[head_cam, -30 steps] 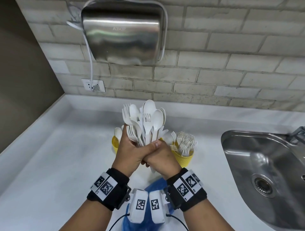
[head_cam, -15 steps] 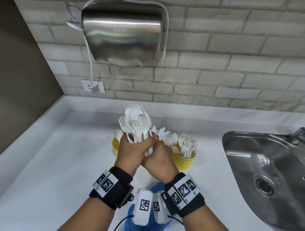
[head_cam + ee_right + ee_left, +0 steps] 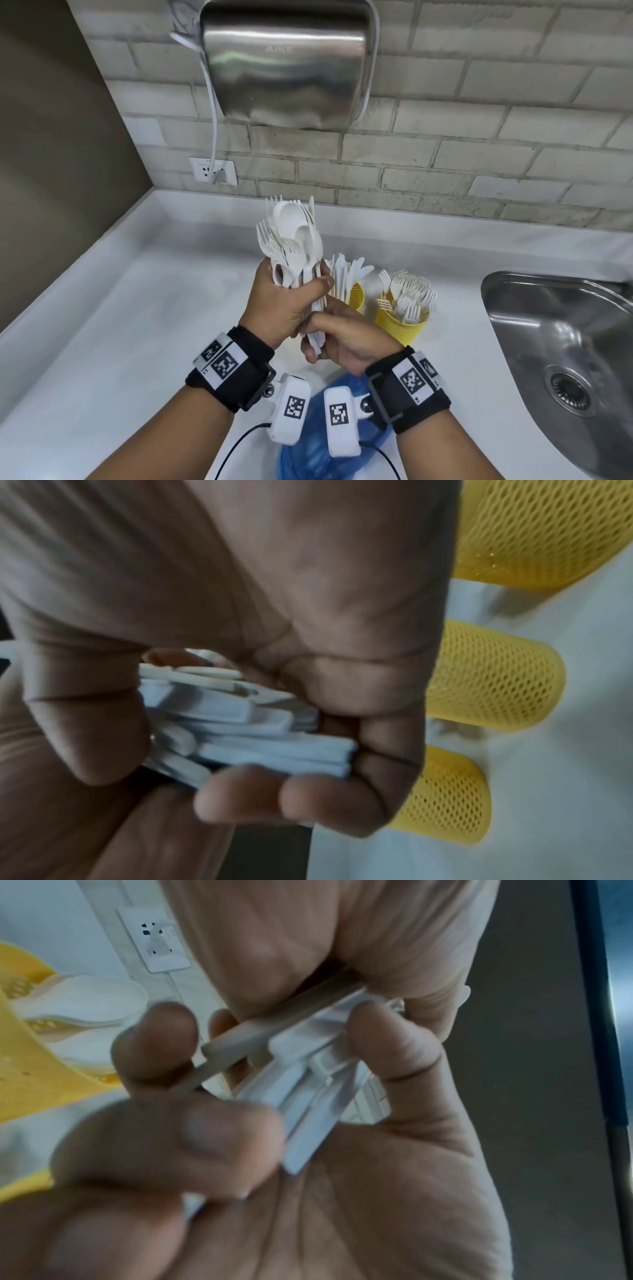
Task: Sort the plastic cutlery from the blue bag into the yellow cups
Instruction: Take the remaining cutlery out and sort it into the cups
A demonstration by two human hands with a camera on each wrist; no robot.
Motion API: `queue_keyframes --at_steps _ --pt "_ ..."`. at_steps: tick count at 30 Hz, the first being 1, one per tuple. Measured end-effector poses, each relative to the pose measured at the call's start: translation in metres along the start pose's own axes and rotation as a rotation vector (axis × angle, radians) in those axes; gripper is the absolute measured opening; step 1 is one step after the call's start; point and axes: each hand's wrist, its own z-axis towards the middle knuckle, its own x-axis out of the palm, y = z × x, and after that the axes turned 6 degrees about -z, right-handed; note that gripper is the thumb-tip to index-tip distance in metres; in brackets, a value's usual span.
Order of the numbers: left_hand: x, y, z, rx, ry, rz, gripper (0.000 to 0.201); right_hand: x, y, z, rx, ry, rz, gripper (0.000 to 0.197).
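Note:
My left hand [image 3: 308, 291] grips a tight upright bundle of white plastic spoons and forks [image 3: 294, 240] above the counter. Just below it, my right hand [image 3: 318, 346] curls round the bundle's handle ends [image 3: 253, 731]. Behind the hands stands a yellow mesh cup of knives [image 3: 356, 294]. To its right is a yellow cup of forks [image 3: 400, 322]. The right wrist view shows three yellow cups [image 3: 493, 674] in a row. In the left wrist view a cup of spoons [image 3: 31, 1085] is at the left. The blue bag [image 3: 318, 452] lies under my wrists.
A steel sink [image 3: 565, 342] is set into the white counter [image 3: 120, 325] at the right. On the brick wall above hangs a metal hand dryer [image 3: 287, 61], its cord running to a socket [image 3: 212, 170]. A brown side wall closes the left.
The fanned-out bundle has been squeezed into a tight stack. My right hand has slid down to the handle ends, and the knife and fork cups now show to the right of the hands.

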Motion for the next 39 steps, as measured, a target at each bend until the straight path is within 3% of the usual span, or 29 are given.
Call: queue_keyframes --at_steps 4,9,13,16,20,24,28,32,36,39 --pt "-0.006 -0.004 0.007 0.017 -0.025 -0.032 0.018 0.0 -0.005 0.003 0.0 0.056 0.209 0.035" --pt "-0.007 -0.006 0.009 0.056 -0.007 -0.027 0.015 0.0 -0.009 0.009 0.053 0.086 0.467 0.057" --pt "-0.003 0.003 0.005 0.068 -0.045 0.005 0.028 0.009 0.007 0.015 -0.044 -0.039 0.626 0.05" --pt "-0.001 0.009 0.004 0.078 -0.095 0.078 0.046 0.012 0.017 0.02 -0.081 -0.086 0.561 0.055" --pt "0.0 0.014 0.003 0.098 -0.105 0.122 0.045 0.019 0.016 0.022 -0.109 -0.115 0.557 0.049" --pt "0.001 0.018 -0.004 0.071 -0.091 0.096 0.062 0.024 0.01 0.024 -0.159 -0.139 0.637 0.051" --pt "0.003 0.02 -0.002 0.084 -0.118 0.109 0.039 0.025 0.004 0.03 -0.142 -0.237 0.623 0.05" --pt "0.002 0.022 0.0 0.134 -0.14 0.176 0.038 0.022 0.0 0.035 -0.139 -0.3 0.582 0.042" --pt "-0.007 0.013 0.004 0.211 -0.066 0.275 0.029 0.019 0.002 0.029 -0.158 -0.381 0.337 0.035" --pt "-0.021 0.007 0.007 0.253 -0.03 0.371 0.045 0.008 0.008 0.02 -0.259 -0.562 0.088 0.031"
